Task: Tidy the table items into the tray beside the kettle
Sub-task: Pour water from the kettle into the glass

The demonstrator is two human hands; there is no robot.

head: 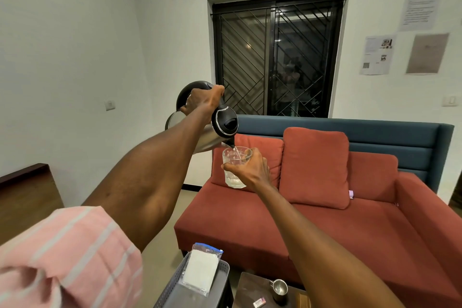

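My left hand [203,102] grips the black handle of a steel kettle [212,136], which is raised and tilted with its spout over a clear glass [233,170]. Water runs from the spout into the glass. My right hand [252,170] is wrapped around the glass and holds it upright in the air. At the bottom of the view stands a grey perforated tray [222,270] with a clear zip bag of white powder [201,271] leaning in it. A small steel cup [280,289] and a small packet [258,302] rest on the brown table [252,282].
A red sofa [325,220] with two cushions and a blue back stands behind the table. A dark barred window [277,57] is in the far wall, papers are taped to its right. A wooden headboard [27,190] sits at the left.
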